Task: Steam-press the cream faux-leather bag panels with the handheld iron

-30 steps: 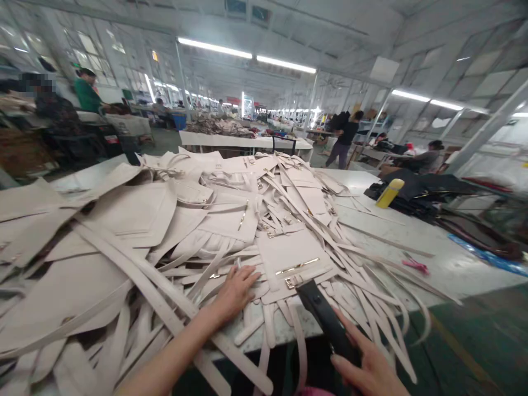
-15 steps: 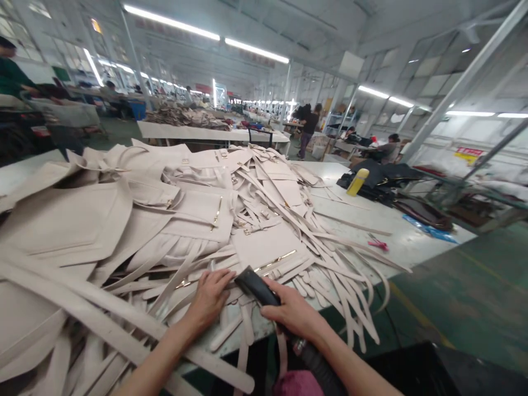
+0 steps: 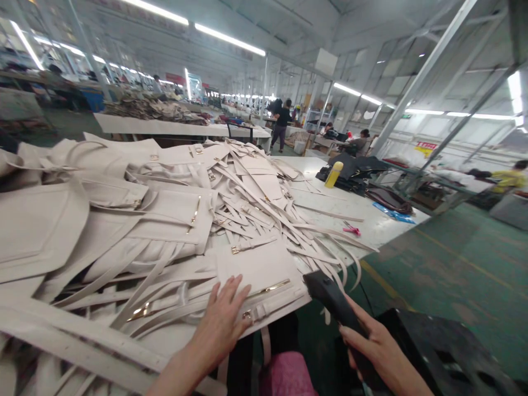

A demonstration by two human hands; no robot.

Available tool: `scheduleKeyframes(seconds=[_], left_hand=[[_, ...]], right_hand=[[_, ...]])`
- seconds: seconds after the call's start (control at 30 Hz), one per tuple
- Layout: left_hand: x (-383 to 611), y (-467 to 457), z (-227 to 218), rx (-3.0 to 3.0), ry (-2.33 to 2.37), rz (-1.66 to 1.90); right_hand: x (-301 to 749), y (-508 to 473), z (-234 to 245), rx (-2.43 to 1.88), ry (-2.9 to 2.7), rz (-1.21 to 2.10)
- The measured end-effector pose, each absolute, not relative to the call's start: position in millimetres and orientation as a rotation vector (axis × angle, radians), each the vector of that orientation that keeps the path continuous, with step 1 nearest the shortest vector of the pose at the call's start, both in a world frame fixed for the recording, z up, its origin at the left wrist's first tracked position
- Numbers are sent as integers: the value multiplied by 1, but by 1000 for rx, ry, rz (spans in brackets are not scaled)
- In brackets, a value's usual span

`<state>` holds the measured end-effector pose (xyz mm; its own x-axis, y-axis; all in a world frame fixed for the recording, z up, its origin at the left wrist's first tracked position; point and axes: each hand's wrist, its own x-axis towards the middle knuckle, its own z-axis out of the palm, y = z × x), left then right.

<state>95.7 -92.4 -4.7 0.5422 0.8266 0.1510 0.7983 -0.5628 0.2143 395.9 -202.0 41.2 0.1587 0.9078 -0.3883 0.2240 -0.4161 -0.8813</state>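
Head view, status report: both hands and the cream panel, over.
Left hand flat on cream leather panel with gold bar. Right hand grips black handheld tool, off the panel. Loose cream straps heaped behind.

My white worktop (image 3: 373, 228), heaped with cream bag pieces.

A big pile of cream panels (image 3: 136, 214) and long straps (image 3: 264, 212) covers the left and middle of my worktop, spilling over the near edge; several pieces carry gold metal fittings. On the bare right part lies a small pink tool (image 3: 352, 229), with a blue sheet (image 3: 394, 214) just beyond it at the right edge. At the far right stand a yellow bottle (image 3: 334, 174) and a heap of dark material (image 3: 363, 176) beside it.
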Motion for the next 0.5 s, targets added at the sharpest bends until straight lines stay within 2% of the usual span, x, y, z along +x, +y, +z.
scheduleKeyframes(seconds=[0.1,0.23,0.37,0.5], left_hand=[[136,-93,-9,2644,1242,203],[158,-93,-24,2645,1261,71],[156,-91,-35,2731,1274,122],[156,-89,-43,2812,1291,201]], right_hand=[[397,-206,43,-1756,-1083,1338],[382,-205,33,-1659,-1094,1463],[373,-186,19,-1615,-1064,1459],[384,-161,22,-1611,-982,1301]])
